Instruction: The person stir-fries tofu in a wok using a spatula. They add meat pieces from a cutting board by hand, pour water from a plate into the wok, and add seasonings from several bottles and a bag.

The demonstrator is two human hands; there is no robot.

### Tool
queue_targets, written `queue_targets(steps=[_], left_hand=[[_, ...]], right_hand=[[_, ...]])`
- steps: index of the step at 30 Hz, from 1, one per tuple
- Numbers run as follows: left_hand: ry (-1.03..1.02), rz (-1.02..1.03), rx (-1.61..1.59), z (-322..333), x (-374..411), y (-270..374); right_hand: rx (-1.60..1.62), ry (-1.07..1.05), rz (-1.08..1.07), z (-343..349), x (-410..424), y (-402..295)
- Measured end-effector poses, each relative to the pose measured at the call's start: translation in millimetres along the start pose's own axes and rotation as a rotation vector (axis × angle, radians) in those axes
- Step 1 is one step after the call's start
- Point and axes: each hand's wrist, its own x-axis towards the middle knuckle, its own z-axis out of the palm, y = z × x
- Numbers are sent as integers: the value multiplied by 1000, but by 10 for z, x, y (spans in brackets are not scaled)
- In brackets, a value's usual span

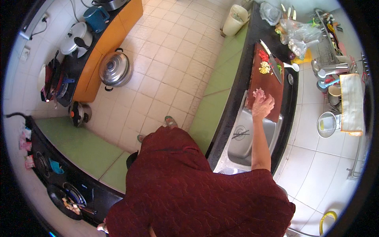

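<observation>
My right hand (263,108) reaches over the sink's edge to the near part of a brown cutting board (272,100). Its fingers are on a small pale pink piece, apparently raw meat (258,91). Farther up the board lie chopped red pepper (263,55), pale yellow chopped pieces (264,68) and a little chopped green (279,68). A large kitchen knife (274,63) lies across the board beside them. Only a sliver of my left hand (102,227) shows at the lower left, by the black stove counter; my dark red garment hides the rest.
A steel sink (241,148) lies under the board's near end. A white spoon (291,66), plastic bags (302,32) and a utensil rack (328,35) are beyond. At left, a frying pan (63,201) with food stands on the stove. A lidded steel pot (115,69) sits on the floor.
</observation>
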Motion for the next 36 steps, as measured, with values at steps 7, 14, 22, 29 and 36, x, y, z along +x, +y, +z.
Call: queue_targets(steps=[7, 14, 22, 29, 36], left_hand=[[-55, 69, 110, 251, -235, -275], [-28, 99, 137, 210, -303, -370], [24, 99, 166, 143, -269, -468], [146, 171, 52, -603, -34, -473], [205, 296, -245, -1151, 260, -395]], right_hand=[[-283, -275, 291, 310, 112, 44], [-251, -266, 110, 623, 195, 368], [692, -386, 474, 913, 590, 1405], [1025, -521, 829, 461, 1066, 902], [1356, -578, 648, 177, 1479, -233]])
